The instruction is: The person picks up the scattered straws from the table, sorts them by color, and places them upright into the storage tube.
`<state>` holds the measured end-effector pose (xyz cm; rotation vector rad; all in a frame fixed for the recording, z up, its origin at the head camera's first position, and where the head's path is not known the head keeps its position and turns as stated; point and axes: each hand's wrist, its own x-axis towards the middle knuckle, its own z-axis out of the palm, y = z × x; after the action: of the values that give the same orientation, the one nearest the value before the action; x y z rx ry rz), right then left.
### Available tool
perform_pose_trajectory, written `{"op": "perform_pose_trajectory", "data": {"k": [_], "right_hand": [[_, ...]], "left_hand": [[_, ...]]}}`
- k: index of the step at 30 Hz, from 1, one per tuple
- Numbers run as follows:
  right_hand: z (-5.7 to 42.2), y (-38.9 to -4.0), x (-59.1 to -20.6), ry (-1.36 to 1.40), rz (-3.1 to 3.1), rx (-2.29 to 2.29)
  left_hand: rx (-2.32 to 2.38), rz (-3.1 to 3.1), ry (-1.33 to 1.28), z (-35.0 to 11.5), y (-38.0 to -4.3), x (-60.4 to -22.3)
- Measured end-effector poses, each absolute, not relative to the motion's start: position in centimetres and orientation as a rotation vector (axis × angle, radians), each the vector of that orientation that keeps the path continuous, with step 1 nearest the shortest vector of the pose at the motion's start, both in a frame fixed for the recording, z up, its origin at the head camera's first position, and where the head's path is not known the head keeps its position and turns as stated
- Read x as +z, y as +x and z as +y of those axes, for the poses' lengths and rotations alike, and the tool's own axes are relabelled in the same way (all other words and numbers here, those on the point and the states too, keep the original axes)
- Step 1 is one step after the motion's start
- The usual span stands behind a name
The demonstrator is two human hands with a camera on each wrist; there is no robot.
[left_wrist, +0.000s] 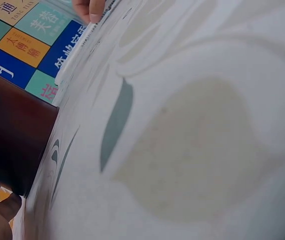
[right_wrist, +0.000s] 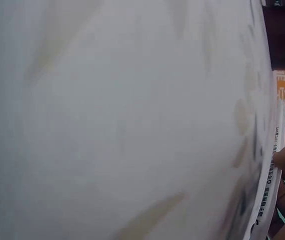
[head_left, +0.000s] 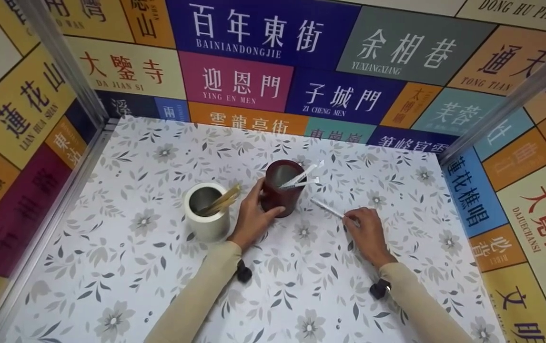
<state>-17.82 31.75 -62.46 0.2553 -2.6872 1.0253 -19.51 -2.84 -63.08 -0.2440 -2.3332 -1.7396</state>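
Observation:
A dark red cup (head_left: 288, 202) stands on the flowered tabletop, with my left hand (head_left: 252, 216) gripping its left side, fingers behind and thumb across the front. Two thin white wrapped straws (head_left: 297, 182) lean out of it over the right rim. To the right of the cup, my right hand (head_left: 368, 236) pinches the near end of another white wrapped straw (head_left: 326, 206) between thumb and fingers. Its far end points toward the cup, low over the table. Small dark print runs along the wrapper (right_wrist: 271, 185) in the right wrist view.
Just left of my left hand stands a cream-white cup (head_left: 210, 229) holding several light wooden sticks (head_left: 223, 200) that lean right. Panels with coloured street-name signs (head_left: 235, 81) rise behind the table (head_left: 144, 281) and on both sides, framed by metal posts.

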Motion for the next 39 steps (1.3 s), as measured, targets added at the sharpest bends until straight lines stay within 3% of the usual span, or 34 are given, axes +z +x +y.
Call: {"op": "perform_pose_trajectory", "data": {"k": [15,39], "right_hand": [[29.5,-17.8,-56.0,0.12,-2.575,1.52],[24.9,-19.4,-48.2,0.158,-2.27,1.769]], "left_hand": [[-1.757,-2.339,-0.223,-2.9,-19.5,-63.1],[-1.766,-2.32,-0.256,-2.9,-19.5,-63.2]]}}
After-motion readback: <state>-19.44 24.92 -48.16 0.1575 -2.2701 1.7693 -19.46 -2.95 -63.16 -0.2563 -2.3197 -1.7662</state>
